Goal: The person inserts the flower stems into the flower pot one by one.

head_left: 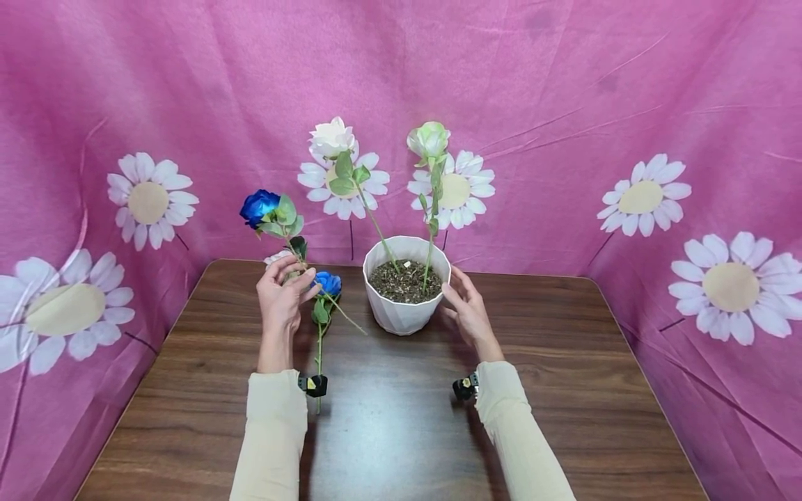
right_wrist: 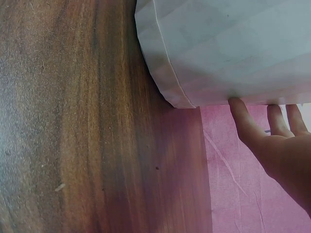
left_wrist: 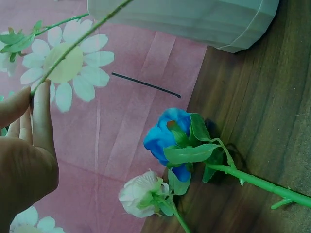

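My left hand (head_left: pixel 280 296) pinches the thin green stem (left_wrist: pixel 73 45) of a blue rose (head_left: pixel 260 208) between thumb and fingers. The bloom tilts up to the left, while the stem's lower end points down toward the pot. On the right, my right hand (head_left: pixel 468 313) rests its fingertips against the side of a white faceted flower pot (head_left: pixel 401 316), fingers fairly straight. Dark soil (head_left: pixel 401 287) lies in the pot. A white rose (head_left: pixel 332 138) and a pale green-white rose (head_left: pixel 429 141) stand in that soil, the white one leaning left.
Another blue rose (left_wrist: pixel 167 138) lies on the wooden table (head_left: pixel 388 424) left of the pot, its stem toward the near edge. Beside it lies a whitish rose (left_wrist: pixel 141 195), partly hidden by my left hand in the head view. A pink daisy-printed cloth (head_left: pixel 532 83) surrounds the table.
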The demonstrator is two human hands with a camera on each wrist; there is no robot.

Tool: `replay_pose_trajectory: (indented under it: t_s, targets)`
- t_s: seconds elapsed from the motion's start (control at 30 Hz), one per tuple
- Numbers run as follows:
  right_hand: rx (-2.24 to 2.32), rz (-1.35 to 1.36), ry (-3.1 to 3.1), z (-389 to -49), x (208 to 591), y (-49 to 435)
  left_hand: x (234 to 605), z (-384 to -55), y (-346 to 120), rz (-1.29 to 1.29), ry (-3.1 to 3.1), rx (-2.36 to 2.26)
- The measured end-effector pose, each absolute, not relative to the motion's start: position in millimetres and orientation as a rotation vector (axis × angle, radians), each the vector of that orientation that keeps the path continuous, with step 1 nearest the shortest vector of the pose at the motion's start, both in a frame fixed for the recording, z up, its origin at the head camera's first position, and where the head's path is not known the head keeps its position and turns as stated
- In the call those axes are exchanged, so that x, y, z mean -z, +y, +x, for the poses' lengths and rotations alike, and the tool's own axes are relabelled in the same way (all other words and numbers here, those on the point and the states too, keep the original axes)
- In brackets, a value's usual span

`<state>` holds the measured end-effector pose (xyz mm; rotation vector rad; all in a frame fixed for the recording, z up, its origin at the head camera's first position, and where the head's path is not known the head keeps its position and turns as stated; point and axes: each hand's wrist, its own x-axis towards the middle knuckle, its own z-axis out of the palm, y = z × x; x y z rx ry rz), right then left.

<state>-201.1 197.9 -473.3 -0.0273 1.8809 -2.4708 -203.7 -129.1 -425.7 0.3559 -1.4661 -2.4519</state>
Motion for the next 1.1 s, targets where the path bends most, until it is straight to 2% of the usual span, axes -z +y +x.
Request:
replay_pose_trajectory:
  t_s: [0.33, 1.1]
  targets:
    - [2.47, -0.037, 1.882, -201, 474, 198, 417, -211, -115, 0.157, -1.383, 2.395]
    - [2.461, -0.042, 1.898, -201, 475, 199, 369, -235, -86, -0.043, -1.25, 2.29]
